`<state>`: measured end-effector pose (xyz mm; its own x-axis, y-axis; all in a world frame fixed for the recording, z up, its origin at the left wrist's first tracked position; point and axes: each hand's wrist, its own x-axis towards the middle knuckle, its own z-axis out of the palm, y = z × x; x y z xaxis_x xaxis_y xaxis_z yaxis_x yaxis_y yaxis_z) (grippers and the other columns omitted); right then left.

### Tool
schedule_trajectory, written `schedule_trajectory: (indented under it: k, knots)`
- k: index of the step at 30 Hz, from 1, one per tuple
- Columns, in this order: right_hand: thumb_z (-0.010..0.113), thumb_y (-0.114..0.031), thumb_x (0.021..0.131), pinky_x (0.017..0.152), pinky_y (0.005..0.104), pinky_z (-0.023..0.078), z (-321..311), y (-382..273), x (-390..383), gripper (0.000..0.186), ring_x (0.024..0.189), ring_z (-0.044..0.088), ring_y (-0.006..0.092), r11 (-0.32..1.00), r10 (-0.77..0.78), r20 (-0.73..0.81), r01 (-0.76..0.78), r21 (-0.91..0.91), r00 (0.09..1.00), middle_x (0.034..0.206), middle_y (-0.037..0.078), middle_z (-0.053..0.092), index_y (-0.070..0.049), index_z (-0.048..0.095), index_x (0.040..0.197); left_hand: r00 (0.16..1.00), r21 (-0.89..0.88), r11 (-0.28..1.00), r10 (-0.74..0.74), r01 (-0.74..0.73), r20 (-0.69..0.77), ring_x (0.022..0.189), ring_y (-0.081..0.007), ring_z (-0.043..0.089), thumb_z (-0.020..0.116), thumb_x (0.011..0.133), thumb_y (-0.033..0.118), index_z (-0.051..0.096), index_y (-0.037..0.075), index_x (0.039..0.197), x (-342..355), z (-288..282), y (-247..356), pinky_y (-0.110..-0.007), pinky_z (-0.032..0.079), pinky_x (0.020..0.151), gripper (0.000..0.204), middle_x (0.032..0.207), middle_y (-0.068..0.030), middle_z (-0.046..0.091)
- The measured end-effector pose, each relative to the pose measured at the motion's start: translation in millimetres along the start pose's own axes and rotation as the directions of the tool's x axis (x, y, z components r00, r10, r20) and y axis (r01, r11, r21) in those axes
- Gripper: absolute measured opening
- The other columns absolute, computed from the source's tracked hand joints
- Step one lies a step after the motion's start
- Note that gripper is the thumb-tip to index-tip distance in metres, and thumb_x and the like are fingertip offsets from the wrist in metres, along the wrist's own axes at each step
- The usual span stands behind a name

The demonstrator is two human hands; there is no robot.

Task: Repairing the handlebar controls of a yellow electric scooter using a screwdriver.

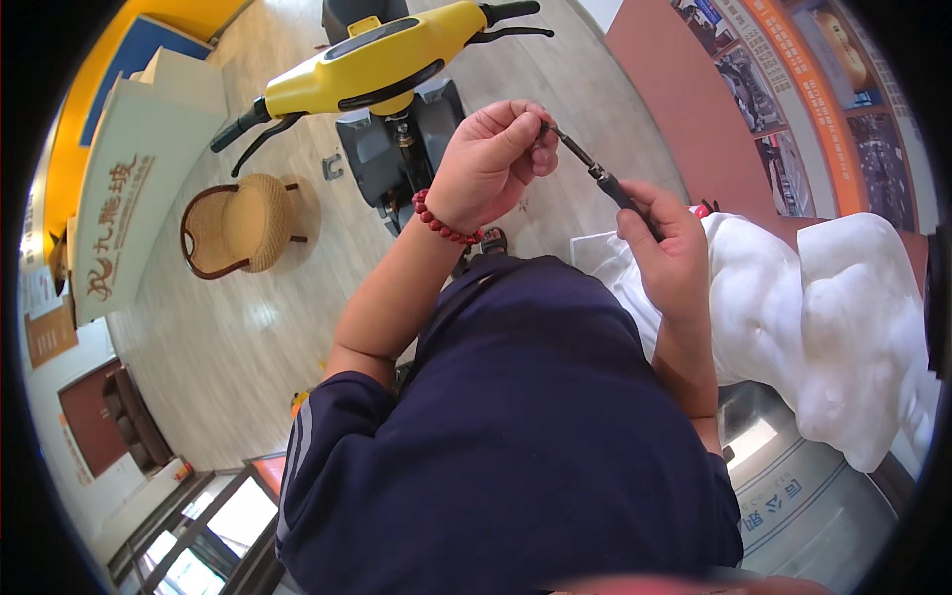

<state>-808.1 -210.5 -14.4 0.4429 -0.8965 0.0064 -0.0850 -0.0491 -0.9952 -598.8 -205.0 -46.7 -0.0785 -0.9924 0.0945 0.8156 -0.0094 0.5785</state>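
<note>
My right hand [659,243] grips the black handle of a screwdriver [603,176], whose thin metal shaft angles up and to the left. My left hand [491,164], with a red bead bracelet [446,223] at the wrist, is raised in front of me with thumb and forefinger pinched at the screwdriver's far end; what small piece sits between them is too small to make out. Just beyond my hands is the yellow handlebar housing [362,64] of a scooter, with black grips and levers above a dark body.
A wicker chair [260,213] stands left on the wood-look floor, near a white counter [164,119]. Bulky white wrapped material [848,317] lies at my right, above a large clear plastic container [769,496]. Display boards [773,109] line the upper right; a dark sofa [134,416] is at lower left.
</note>
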Motion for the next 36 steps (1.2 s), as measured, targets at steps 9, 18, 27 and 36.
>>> schedule_trajectory:
  k: [9, 18, 27, 36]
  knots:
    - [0.058, -0.005, 0.081, 0.054, 0.0189, 0.035, 9.9, -4.8, 15.6, 0.022, 0.061, 0.043, 0.0031, 0.998, 0.011, -0.051, -0.013, -0.054, 0.999, 0.070, -0.002, 0.055, 0.001, 0.060, 0.102, 1.000, 0.102, 0.995, -0.005, 0.005, -0.002, 0.066, -0.0099, 0.048, 0.049, 0.091, 0.013, 0.058, 0.005, 0.092, 14.7, -3.5, 18.1, -0.025, 0.039, 0.063, 0.012, 0.087, -0.0061, 0.059]
    - [0.058, -0.004, 0.081, 0.054, 0.0191, 0.036, 23.0, -1.1, 29.9, 0.022, 0.061, 0.045, 0.0034, 0.999, 0.002, -0.068, -0.006, -0.046, 0.998, 0.072, 0.000, 0.058, 0.001, 0.060, 0.101, 0.999, 0.075, 0.996, -0.041, 0.042, -0.013, 0.066, -0.0104, 0.048, 0.050, 0.091, 0.012, 0.058, 0.004, 0.091, 23.5, -18.7, 28.5, -0.025, 0.039, 0.063, 0.012, 0.084, -0.0062, 0.059]
    - [0.059, -0.001, 0.081, 0.061, 0.0186, 0.040, 37.0, -0.2, 30.9, 0.023, 0.066, 0.051, 0.0045, 0.965, -0.122, -0.084, 0.098, -0.242, 0.989, 0.080, 0.002, 0.062, 0.001, 0.060, 0.104, 0.996, 0.257, 0.965, -0.034, 0.053, -0.079, 0.064, -0.0110, 0.049, 0.051, 0.090, 0.010, 0.056, 0.002, 0.086, 23.1, -33.1, 38.0, -0.026, 0.040, 0.062, 0.011, 0.081, -0.0056, 0.058]
    - [0.060, 0.002, 0.076, 0.057, 0.0256, 0.045, 46.2, -5.1, 35.6, 0.026, 0.062, 0.059, 0.0202, 0.763, -0.294, -0.046, 0.206, -0.613, 0.955, 0.079, 0.014, 0.063, 0.000, 0.061, 0.102, 0.987, 0.201, 0.970, -0.115, 0.136, -0.113, 0.062, -0.0108, 0.049, 0.051, 0.090, 0.010, 0.056, 0.002, 0.083, 31.1, -45.0, 38.3, -0.027, 0.041, 0.060, 0.011, 0.076, -0.0045, 0.057]
